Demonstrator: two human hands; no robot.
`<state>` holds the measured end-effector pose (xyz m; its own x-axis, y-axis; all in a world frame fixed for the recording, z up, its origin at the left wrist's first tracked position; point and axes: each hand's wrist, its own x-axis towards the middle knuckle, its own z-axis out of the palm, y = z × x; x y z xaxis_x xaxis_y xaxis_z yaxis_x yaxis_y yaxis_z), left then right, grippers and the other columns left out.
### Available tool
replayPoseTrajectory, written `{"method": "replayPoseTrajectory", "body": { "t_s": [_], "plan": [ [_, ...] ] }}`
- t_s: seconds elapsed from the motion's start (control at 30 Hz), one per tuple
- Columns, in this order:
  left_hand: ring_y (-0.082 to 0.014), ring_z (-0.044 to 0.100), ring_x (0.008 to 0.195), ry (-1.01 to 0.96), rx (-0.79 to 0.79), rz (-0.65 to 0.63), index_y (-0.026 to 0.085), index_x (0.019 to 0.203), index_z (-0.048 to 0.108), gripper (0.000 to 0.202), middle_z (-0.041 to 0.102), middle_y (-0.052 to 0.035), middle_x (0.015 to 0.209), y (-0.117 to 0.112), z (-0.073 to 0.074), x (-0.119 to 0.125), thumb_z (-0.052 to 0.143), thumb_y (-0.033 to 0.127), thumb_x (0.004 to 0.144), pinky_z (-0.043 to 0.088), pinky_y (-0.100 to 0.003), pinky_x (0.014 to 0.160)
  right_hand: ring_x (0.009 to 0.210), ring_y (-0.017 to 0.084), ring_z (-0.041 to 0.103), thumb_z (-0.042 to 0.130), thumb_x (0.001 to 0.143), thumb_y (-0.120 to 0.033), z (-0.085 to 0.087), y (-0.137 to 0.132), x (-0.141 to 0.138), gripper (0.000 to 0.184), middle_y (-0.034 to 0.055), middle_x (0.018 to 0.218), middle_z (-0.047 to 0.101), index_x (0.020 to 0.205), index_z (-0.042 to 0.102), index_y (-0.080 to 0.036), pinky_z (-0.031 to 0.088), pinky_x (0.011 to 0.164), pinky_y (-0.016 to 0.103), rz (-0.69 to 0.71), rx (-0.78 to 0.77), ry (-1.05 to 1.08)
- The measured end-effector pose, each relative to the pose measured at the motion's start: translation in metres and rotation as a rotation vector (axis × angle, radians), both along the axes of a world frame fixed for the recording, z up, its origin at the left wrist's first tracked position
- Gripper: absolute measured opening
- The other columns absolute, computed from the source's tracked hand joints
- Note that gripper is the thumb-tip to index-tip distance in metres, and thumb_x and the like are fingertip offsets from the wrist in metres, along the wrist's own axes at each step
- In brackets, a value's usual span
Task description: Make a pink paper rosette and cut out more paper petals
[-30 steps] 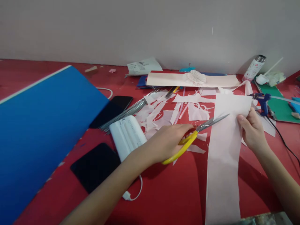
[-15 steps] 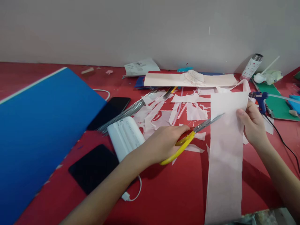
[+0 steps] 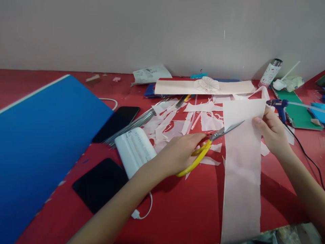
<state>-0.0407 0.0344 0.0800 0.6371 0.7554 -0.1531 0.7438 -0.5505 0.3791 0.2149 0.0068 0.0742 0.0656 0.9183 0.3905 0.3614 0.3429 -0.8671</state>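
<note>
My left hand (image 3: 177, 154) grips a pair of yellow-handled scissors (image 3: 198, 157), and their steel blades reach up and to the right. The blade tip lies over the upper part of a long pale pink fabric or paper strip (image 3: 241, 176). My right hand (image 3: 273, 132) pinches that strip's upper right edge and lifts it a little off the table. The strip's lower end runs down to the bottom of the view. Pink offcuts (image 3: 167, 127) lie scattered just beyond the scissors.
A blue board (image 3: 45, 142) leans in at the left over the red table (image 3: 172, 210). Two black phones (image 3: 100, 184), a white power bank (image 3: 134, 150) and a bundle of metal rods (image 3: 132, 123) lie nearby. A blue glue gun (image 3: 278, 106) stands at the right, with its black cord trailing past my right hand.
The whole view has drifted slightly left and down. Both hands keep their hold, and the scissor blades stay across the strip's upper part.
</note>
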Motion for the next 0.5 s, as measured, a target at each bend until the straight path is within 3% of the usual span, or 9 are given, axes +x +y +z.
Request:
{"method": "replayPoseTrajectory", "body": {
  "t_s": [0.2,0.5],
  "plan": [
    [-0.0250,0.065,0.090,-0.037,0.036,-0.031,0.018,0.112,0.056,0.037,0.069,-0.0101,0.105,0.002,-0.004,-0.004,0.040,0.039,0.087,0.048,-0.035,0.073,0.055,0.012,0.038,0.051,0.088,-0.043,0.003,0.000,0.002,0.022,-0.0023,0.066,0.042,0.078,0.047,-0.024,0.032,0.049,0.027,-0.015,0.003,-0.045],
    [-0.0262,0.066,0.092,0.019,0.041,-0.021,0.018,0.115,0.058,0.042,0.069,-0.0110,0.107,0.000,0.001,-0.006,0.036,0.041,0.088,0.049,-0.035,0.076,0.052,0.010,0.037,0.049,0.090,-0.035,0.013,0.003,0.001,0.016,-0.0028,0.065,0.044,0.080,0.052,-0.022,0.029,0.046,0.025,-0.018,0.035,-0.116]
  ]
}}
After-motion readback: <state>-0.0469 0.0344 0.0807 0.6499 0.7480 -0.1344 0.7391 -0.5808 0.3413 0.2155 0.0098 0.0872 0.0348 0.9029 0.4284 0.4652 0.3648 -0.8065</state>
